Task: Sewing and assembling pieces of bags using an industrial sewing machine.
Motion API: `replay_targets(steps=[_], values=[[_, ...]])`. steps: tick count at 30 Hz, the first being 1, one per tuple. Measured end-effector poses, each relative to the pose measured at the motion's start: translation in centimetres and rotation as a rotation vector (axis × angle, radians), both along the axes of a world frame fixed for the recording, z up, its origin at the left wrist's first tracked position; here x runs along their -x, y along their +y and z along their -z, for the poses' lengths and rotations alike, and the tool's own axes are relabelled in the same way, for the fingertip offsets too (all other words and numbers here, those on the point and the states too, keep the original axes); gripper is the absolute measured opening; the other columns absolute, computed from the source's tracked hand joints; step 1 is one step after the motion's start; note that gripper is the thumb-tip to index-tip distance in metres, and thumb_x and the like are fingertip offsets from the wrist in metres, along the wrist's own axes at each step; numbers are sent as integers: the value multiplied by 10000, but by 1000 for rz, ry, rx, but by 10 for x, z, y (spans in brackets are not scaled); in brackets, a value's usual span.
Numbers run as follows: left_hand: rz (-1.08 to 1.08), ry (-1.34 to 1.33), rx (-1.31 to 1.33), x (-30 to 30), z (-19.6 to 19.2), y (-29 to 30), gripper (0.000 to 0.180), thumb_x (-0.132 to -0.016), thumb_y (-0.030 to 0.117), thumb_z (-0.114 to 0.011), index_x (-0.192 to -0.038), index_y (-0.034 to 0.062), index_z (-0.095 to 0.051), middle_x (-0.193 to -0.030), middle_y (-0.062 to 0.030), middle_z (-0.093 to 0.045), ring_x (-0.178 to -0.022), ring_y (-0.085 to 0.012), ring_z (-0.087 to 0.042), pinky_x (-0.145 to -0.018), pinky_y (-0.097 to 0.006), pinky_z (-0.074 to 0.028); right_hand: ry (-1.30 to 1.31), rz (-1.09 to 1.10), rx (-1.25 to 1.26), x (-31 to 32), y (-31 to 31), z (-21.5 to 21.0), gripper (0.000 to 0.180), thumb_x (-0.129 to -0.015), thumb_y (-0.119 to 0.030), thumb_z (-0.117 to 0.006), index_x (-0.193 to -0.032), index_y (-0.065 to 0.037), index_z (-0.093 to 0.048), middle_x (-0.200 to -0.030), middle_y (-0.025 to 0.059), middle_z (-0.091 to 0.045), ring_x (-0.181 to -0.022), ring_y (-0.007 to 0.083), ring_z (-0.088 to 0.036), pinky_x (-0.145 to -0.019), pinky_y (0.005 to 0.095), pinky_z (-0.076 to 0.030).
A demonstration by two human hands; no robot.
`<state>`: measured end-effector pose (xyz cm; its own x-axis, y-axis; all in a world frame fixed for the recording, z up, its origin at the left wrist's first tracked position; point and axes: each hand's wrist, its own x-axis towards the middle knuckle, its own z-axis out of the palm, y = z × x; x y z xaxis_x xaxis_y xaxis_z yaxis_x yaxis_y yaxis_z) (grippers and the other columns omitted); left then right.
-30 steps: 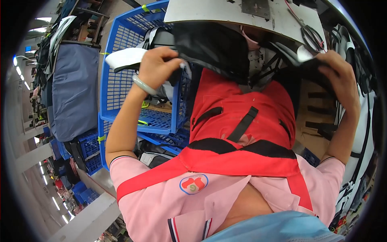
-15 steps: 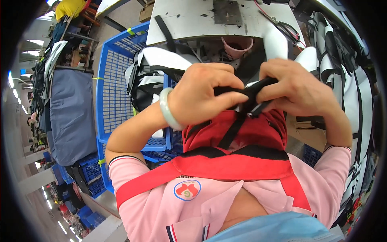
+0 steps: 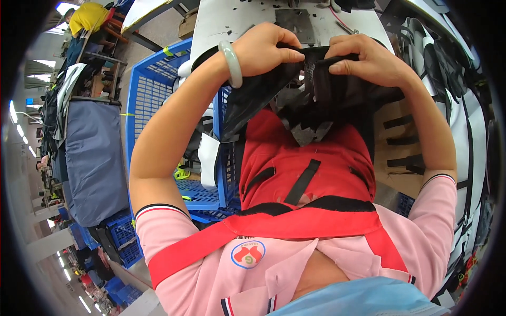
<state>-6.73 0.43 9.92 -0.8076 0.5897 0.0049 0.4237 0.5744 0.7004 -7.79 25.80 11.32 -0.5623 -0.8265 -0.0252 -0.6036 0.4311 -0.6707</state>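
The left hand (image 3: 263, 50) and right hand (image 3: 366, 60) were nearly closed, each thumb pinching the upper edge of a black fabric piece (image 3: 255, 97) against bent fingers, at the near edge of the white table (image 3: 226, 21). The grips, set close together, seemed meant to control that short stretch, while the slack hung freely above the red apron (image 3: 332, 181), on the table's near side. How many layers lay under the fingers could not be told. Left of the table stood a blue basket (image 3: 150, 95), probably for easy reach, with a white piece (image 3: 208, 160) inside. Below the table's right end, black straps (image 3: 405, 141) lay spaced apart on cardboard (image 3: 390, 152), perhaps to avoid tangling.
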Motion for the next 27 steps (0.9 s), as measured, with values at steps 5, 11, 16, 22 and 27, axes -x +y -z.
replay_targets(steps=[5,11,16,22,27], values=[[-54,-110,-11,27,11,-5,262,-873,211,-659,-1016,-8,-670,-872,-28,-671,-831,-95,-591,-787,-241,-465,30,39,49,26,-1,13,317,-860,-250,-656,-973,44,-617,-885,73,-619,-857,171,-570,-802,286,-442],[-137,-184,-107,49,18,-4,280,-861,207,-673,-1040,-9,-675,-903,-30,-672,-856,-100,-590,-812,-239,-449,-18,39,66,58,3,22,326,-867,-257,-655,-988,43,-625,-858,63,-628,-838,126,-572,-790,263,-444],[-296,-203,-228,67,23,1,259,-832,201,-705,-1025,29,-702,-929,-35,-681,-891,-109,-590,-860,-234,-413,-45,112,56,79,-1,18,355,-868,-296,-647,-958,45,-603,-838,48,-569,-811,133,-526,-763,264,-419],[-342,-144,-190,90,32,1,292,-825,200,-712,-1044,7,-696,-970,-62,-691,-949,-136,-598,-912,-252,-400,-97,105,62,98,-5,22,358,-890,-316,-621,-908,41,-590,-779,-12,-503,-767,73,-451,-710,252,-385],[-448,-199,-74,104,28,7,267,-821,223,-704,-1016,41,-726,-934,-145,-703,-888,-211,-631,-832,-309,-462,-106,181,53,103,-6,25,367,-895,-314,-622,-983,42,-626,-841,-14,-585,-832,60,-503,-787,232,-414]])
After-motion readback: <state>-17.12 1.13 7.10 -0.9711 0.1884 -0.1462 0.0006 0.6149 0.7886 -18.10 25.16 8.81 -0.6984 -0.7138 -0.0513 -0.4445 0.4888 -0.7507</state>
